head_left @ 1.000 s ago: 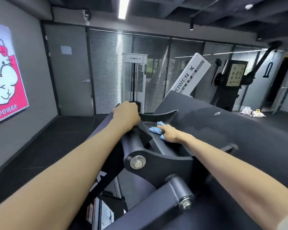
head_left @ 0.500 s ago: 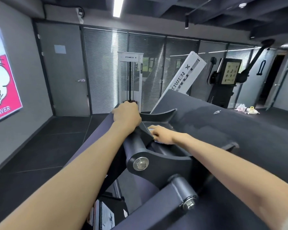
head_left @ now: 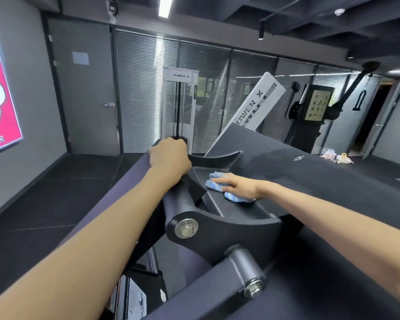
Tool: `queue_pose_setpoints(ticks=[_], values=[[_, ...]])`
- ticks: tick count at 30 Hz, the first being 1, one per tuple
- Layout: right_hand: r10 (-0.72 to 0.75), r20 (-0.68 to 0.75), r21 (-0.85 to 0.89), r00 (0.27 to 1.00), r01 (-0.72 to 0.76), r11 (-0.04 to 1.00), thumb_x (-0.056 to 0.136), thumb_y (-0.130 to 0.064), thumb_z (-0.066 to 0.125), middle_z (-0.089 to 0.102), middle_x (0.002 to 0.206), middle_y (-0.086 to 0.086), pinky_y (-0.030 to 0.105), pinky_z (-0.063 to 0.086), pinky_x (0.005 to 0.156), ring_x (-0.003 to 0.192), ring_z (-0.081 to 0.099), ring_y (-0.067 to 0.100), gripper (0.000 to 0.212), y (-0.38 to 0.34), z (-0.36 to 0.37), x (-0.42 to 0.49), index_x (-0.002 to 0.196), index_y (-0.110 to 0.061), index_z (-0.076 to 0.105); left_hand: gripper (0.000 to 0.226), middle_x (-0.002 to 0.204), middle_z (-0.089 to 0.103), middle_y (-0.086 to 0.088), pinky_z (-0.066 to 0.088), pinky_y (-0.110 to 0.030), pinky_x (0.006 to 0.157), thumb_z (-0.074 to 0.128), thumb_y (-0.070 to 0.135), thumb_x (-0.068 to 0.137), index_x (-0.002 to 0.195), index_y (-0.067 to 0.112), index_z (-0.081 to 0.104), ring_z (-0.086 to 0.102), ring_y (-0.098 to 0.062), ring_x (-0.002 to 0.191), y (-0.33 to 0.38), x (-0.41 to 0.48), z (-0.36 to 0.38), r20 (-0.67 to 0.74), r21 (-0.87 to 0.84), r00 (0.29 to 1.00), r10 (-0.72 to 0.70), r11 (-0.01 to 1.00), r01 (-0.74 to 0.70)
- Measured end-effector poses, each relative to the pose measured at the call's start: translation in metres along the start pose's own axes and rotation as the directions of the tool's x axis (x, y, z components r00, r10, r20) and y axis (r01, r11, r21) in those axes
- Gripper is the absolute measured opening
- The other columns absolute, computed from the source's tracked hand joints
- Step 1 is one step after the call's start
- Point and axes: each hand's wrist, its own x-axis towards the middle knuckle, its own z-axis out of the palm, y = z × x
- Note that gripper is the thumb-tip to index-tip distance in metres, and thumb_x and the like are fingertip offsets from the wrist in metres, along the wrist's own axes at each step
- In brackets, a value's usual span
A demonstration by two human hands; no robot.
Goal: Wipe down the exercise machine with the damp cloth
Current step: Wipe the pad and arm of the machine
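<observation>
Two bare hands work on the black exercise machine (head_left: 310, 181) that fills the centre and lower right of the frame. At the far left edge a pink cartoon poster (head_left: 0, 107) hangs on the grey wall, with a grey door (head_left: 88, 88) to its right. Just left of centre, the left hand (head_left: 170, 157) curls its fingers round the top of a dark frame bar (head_left: 125, 192) and clamps it, apparently to steady the body. Right of it, near the middle of the frame, the right hand (head_left: 240, 187) lies with straight, spread fingers flat on the blue damp cloth (head_left: 217, 183), pressing it onto a recessed black plate (head_left: 236, 206) between the frame bar and the broad sloping panel. The cloth looks soft, light and bunched, so it should follow the plate's edges and corners under a flat palm; pressing from above, as here, seems the best hold, since a pinch would lift it off the surface. The machine itself looks stiff and heavy, and its smooth painted metal may be slick when wet. Below centre a steel pivot bolt (head_left: 186, 228) sits in the bracket, with a second bolt (head_left: 253, 289) lower right. In the upper right stand a white Power X machine (head_left: 256, 105) and a black unit with an exercise chart (head_left: 316, 105).
</observation>
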Motion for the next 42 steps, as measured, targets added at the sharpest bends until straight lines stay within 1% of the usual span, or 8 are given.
queue_pose_setpoints(ticks=[5,14,22,30,33,35,39,42], values=[[0.309,-0.123,-0.011,0.943,-0.313,0.95,0.095,-0.016,0.046,0.019,0.151,0.018,0.041,0.024,0.112,0.136,0.025,0.038,0.069,0.0,0.006,0.03,0.151,-0.017,0.006,0.015,0.085,0.044,-0.007,0.036,-0.035,0.072,0.051,0.005,0.083,0.095,0.009,0.059,0.041,-0.025,0.078,0.0,0.001,0.0,-0.02,0.013,1.0,0.004,1.0,-0.003],[0.393,0.402,0.099,0.827,-0.466,0.879,0.1,-0.044,0.035,0.002,0.156,-0.012,0.041,0.011,0.114,0.145,0.008,0.018,0.062,-0.034,-0.007,-0.052,0.149,-0.038,-0.002,0.005,0.081,0.043,-0.007,0.037,-0.035,0.071,0.052,0.01,0.084,0.083,0.012,0.047,0.042,-0.026,0.077,0.0,0.0,0.001,-0.013,0.036,0.999,0.03,0.999,-0.029],[0.331,-0.097,-0.025,0.939,-0.334,0.942,0.103,-0.038,0.019,-0.001,0.159,0.005,0.043,0.005,0.116,0.146,-0.001,0.022,0.053,-0.013,0.02,-0.01,0.152,-0.024,0.005,0.02,0.089,0.048,-0.01,0.037,-0.037,0.073,0.052,0.01,0.084,0.101,0.006,0.06,0.046,-0.028,0.083,-0.001,0.001,0.001,-0.027,0.043,0.999,0.031,0.999,-0.03],[0.212,0.484,0.103,0.849,-0.296,0.95,0.096,-0.053,0.033,-0.026,0.146,-0.026,0.04,-0.002,0.117,0.136,-0.026,0.002,0.064,-0.039,-0.001,-0.063,0.144,-0.051,-0.011,0.007,0.082,0.044,-0.01,0.042,-0.038,0.075,0.051,0.005,0.081,0.079,0.009,0.044,0.042,-0.027,0.077,0.0,-0.001,0.0,-0.032,0.015,0.999,0.029,0.999,-0.029],[0.287,0.49,0.013,0.823,-0.336,0.942,0.103,-0.033,0.031,-0.01,0.156,-0.016,0.027,0.016,0.113,0.142,0.002,0.006,0.061,-0.041,-0.007,-0.058,0.15,-0.03,-0.007,0.013,0.08,0.044,-0.009,0.042,-0.037,0.075,0.051,0.005,0.08,0.073,0.009,0.041,0.042,-0.027,0.076,0.001,-0.002,0.0,-0.038,0.014,0.999,0.028,1.0,-0.028],[0.307,0.555,-0.012,0.773,-0.362,0.932,0.103,-0.039,0.027,-0.015,0.151,-0.026,0.026,0.019,0.11,0.139,0.01,0.008,0.059,-0.036,-0.011,-0.048,0.147,-0.041,-0.013,0.019,0.08,0.044,-0.009,0.041,-0.037,0.074,0.05,0.005,0.08,0.067,0.01,0.037,0.042,-0.026,0.075,0.0,-0.003,0.0,-0.039,0.01,0.999,0.029,1.0,-0.028],[0.349,0.372,-0.155,0.86,-0.313,0.937,0.1,-0.049,0.021,-0.02,0.153,-0.021,0.046,0.004,0.118,0.146,-0.005,0.016,0.06,0.005,-0.002,-0.025,0.144,-0.044,-0.018,0.011,0.082,0.043,-0.009,0.043,-0.039,0.078,0.05,0.006,0.081,0.075,0.009,0.041,0.042,-0.027,0.076,0.0,-0.002,0.0,-0.036,-0.012,0.998,0.044,0.999,-0.045],[0.163,0.109,-0.154,0.98,-0.146,0.977,0.103,-0.028,0.021,-0.01,0.158,-0.009,0.041,0.0,0.118,0.146,-0.004,0.014,0.055,0.017,0.011,-0.017,0.149,-0.037,-0.007,0.01,0.083,0.045,-0.01,0.045,-0.041,0.081,0.05,0.005,0.081,0.076,0.009,0.042,0.042,-0.028,0.077,-0.001,-0.002,0.0,-0.026,-0.001,0.999,0.045,0.999,-0.045]])
